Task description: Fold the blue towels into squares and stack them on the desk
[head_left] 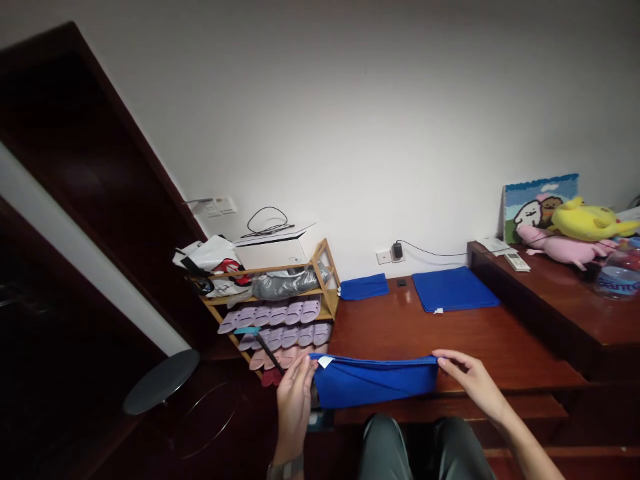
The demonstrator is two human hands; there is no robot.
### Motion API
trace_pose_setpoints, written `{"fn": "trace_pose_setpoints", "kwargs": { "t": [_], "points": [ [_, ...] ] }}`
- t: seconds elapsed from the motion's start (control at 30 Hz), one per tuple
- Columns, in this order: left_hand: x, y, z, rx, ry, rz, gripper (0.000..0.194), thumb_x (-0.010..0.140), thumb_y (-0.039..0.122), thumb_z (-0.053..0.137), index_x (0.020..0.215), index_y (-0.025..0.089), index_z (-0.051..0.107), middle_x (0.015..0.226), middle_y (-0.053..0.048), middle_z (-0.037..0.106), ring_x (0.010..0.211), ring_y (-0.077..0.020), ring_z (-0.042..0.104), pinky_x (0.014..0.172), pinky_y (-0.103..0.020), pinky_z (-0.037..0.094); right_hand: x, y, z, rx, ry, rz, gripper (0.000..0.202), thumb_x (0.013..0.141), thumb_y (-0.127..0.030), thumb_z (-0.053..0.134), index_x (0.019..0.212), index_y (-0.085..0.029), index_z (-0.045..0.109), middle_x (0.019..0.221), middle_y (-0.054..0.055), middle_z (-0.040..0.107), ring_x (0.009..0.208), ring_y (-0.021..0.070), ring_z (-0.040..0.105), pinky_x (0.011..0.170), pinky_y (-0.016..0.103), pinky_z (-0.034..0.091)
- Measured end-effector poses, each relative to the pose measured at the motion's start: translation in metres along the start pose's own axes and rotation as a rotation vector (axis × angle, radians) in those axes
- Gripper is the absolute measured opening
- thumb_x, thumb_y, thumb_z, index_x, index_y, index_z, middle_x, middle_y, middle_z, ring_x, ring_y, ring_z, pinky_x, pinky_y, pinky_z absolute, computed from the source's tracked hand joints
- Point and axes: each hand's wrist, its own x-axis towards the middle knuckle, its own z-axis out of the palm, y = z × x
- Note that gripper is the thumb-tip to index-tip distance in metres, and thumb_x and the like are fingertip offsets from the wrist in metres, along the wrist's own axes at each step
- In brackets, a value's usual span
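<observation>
A folded blue cloth [377,383] with a white tag hangs stretched between my two hands, above the front edge of the wooden desk [380,333]. My left hand [296,390] pinches its left upper corner, beside the tag. At the opposite upper corner, my right hand [467,377] grips it between thumb and fingers. Two more blue pieces lie flat farther back on the desk: a small folded cloth [364,287] at the left and a larger folded blue cloth [455,289] at the right.
Left of the desk stands a wooden rack [327,280] of slippers, topped by a white box [275,250]. A round stool [163,381] is lower left. On the raised right surface are a remote [517,261], plush toys [570,245] and a plastic bottle [620,277]. A charger [397,250] sits in the wall.
</observation>
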Motion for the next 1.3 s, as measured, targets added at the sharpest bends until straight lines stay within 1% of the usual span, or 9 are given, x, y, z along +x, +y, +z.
{"fn": "trace_pose_setpoints", "kwargs": {
  "t": [0.13, 0.23, 0.37, 0.53, 0.67, 0.87, 1.07, 1.2, 1.3],
  "points": [
    [-0.003, 0.009, 0.002, 0.171, -0.025, 0.082, 0.048, 0.070, 0.035, 0.086, 0.114, 0.018, 0.074, 0.113, -0.010, 0.079, 0.107, -0.0264, 0.075, 0.097, -0.034, 0.061, -0.003, -0.007, -0.003, -0.057, 0.034, -0.066, 0.060, 0.073, -0.068, 0.077, 0.107, -0.020, 0.082, 0.091, 0.009, 0.079, 0.080, 0.0221, 0.071, 0.077, 0.032, 0.060],
    [-0.003, 0.006, 0.001, 0.316, 0.000, 0.129, 0.044, 0.066, 0.043, 0.085, 0.101, 0.017, 0.078, 0.100, -0.011, 0.082, 0.098, -0.0292, 0.078, 0.091, -0.038, 0.064, -0.006, -0.010, -0.005, -0.134, 0.136, -0.124, 0.052, 0.076, -0.070, 0.073, 0.096, -0.023, 0.084, 0.095, 0.009, 0.081, 0.079, 0.0225, 0.072, 0.074, 0.031, 0.060],
    [0.002, 0.010, 0.003, 0.457, -0.077, 0.228, 0.040, 0.071, 0.052, 0.081, 0.094, 0.020, 0.081, 0.093, -0.010, 0.082, 0.089, -0.0291, 0.078, 0.084, -0.039, 0.065, -0.007, -0.015, -0.017, -0.231, 0.186, -0.164, 0.045, 0.081, -0.066, 0.071, 0.096, -0.026, 0.083, 0.102, 0.008, 0.081, 0.090, 0.0250, 0.075, 0.075, 0.030, 0.060],
    [0.024, 0.046, 0.029, 0.573, -0.256, 0.434, 0.033, 0.072, 0.055, 0.080, 0.081, 0.024, 0.082, 0.095, -0.009, 0.080, 0.090, -0.0274, 0.075, 0.081, -0.036, 0.063, 0.007, -0.047, -0.047, -0.382, 0.206, -0.342, 0.043, 0.088, -0.065, 0.067, 0.098, -0.026, 0.083, 0.095, 0.008, 0.078, 0.086, 0.0222, 0.072, 0.075, 0.029, 0.058],
    [0.039, 0.085, 0.054, 0.649, -0.472, 0.499, 0.028, 0.077, 0.051, 0.078, 0.082, 0.024, 0.083, 0.094, -0.009, 0.080, 0.092, -0.0263, 0.074, 0.088, -0.037, 0.060, 0.017, -0.082, -0.073, -0.481, 0.263, -0.464, 0.049, 0.084, -0.072, 0.066, 0.092, -0.027, 0.084, 0.092, 0.008, 0.075, 0.085, 0.0224, 0.071, 0.070, 0.030, 0.057],
    [0.022, 0.113, 0.060, 0.707, -0.803, 0.405, 0.018, 0.081, 0.040, 0.078, 0.088, 0.026, 0.085, 0.091, -0.008, 0.082, 0.086, -0.0256, 0.075, 0.084, -0.034, 0.060, -0.009, -0.090, -0.114, -0.533, 0.188, -0.376, 0.043, 0.079, -0.069, 0.074, 0.093, -0.030, 0.084, 0.099, 0.009, 0.081, 0.090, 0.0284, 0.075, 0.083, 0.038, 0.063],
    [0.002, 0.123, 0.067, 0.724, -0.976, 0.339, 0.011, 0.079, 0.037, 0.081, 0.085, 0.029, 0.086, 0.082, -0.007, 0.081, 0.077, -0.0254, 0.074, 0.075, -0.033, 0.060, -0.041, -0.083, -0.155, -0.568, 0.154, -0.307, 0.043, 0.072, -0.068, 0.079, 0.088, -0.028, 0.085, 0.093, 0.014, 0.080, 0.079, 0.0304, 0.076, 0.070, 0.039, 0.063],
    [0.013, 0.116, 0.094, 0.733, -1.059, 0.281, 0.015, 0.080, 0.039, 0.080, 0.083, 0.026, 0.085, 0.081, -0.005, 0.081, 0.075, -0.0227, 0.073, 0.073, -0.031, 0.058, -0.041, -0.094, -0.168, -0.510, 0.124, -0.163, 0.043, 0.074, -0.069, 0.077, 0.087, -0.028, 0.083, 0.090, 0.012, 0.080, 0.073, 0.0273, 0.073, 0.062, 0.034, 0.061],
    [0.036, 0.089, 0.130, 0.699, -1.074, 0.168, 0.023, 0.079, 0.042, 0.079, 0.087, 0.021, 0.083, 0.087, -0.006, 0.081, 0.080, -0.0219, 0.073, 0.073, -0.029, 0.056, -0.015, -0.094, -0.176, -0.465, 0.057, 0.019, 0.048, 0.080, -0.070, 0.071, 0.095, -0.025, 0.082, 0.071, 0.007, 0.075, 0.060, 0.0222, 0.067, 0.056, 0.032, 0.057]
  ]
}}
